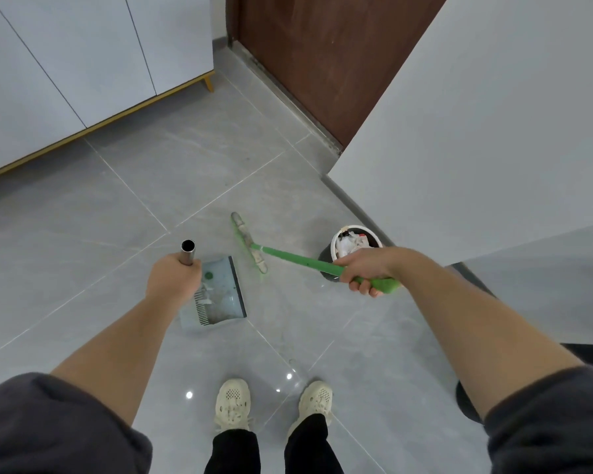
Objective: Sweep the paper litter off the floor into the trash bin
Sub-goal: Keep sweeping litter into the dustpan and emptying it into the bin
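Observation:
My left hand [172, 280] grips the metal handle [187, 252] of a light blue dustpan [220, 292] resting on the grey tiles, its dark lip facing right. My right hand [363, 268] holds the green handle [302, 260] of a broom whose head [249, 242] lies on the floor just right of the dustpan's lip. A small round trash bin [339, 254] with a white rim stands by the wall, partly behind my right hand. Crumpled paper [351, 242] fills it. No loose paper shows on the floor.
White cabinets on gold legs [83, 63] run along the left. A brown door [322, 56] stands at the back, and a white wall [476, 131] juts in on the right. My two feet in pale shoes [274, 401] stand at the bottom centre.

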The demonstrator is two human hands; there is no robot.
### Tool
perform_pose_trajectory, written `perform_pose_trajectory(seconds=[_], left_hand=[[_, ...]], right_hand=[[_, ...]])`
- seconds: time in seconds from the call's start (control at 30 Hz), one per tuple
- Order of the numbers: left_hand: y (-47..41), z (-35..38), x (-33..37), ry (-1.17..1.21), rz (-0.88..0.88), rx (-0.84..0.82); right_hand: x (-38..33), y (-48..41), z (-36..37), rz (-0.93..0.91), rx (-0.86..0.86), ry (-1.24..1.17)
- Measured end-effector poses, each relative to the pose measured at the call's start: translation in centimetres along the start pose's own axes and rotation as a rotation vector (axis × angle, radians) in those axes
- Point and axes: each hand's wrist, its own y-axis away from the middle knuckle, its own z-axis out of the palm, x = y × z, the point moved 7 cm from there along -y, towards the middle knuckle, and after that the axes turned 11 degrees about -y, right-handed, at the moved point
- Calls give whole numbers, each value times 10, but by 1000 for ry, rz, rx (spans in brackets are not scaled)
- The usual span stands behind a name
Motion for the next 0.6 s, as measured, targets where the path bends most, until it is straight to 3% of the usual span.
perform_pose_trajectory(seconds=[0.1, 0.2, 0.3, 0.47, 0.6], left_hand=[[4, 5, 14, -89, 78, -17], [8, 15, 22, -174, 136, -63], [14, 26, 26, -241, 171, -99], [19, 48, 32, -257, 181, -144], [15, 55, 36, -221, 159, -150]], right_hand=[[22, -18, 14, -7, 112, 208], [60, -26, 29, 116, 150, 336], [86, -25, 42, 156, 186, 326], [95, -48, 70, 194, 105, 44], [83, -57, 98, 357, -93, -393]])
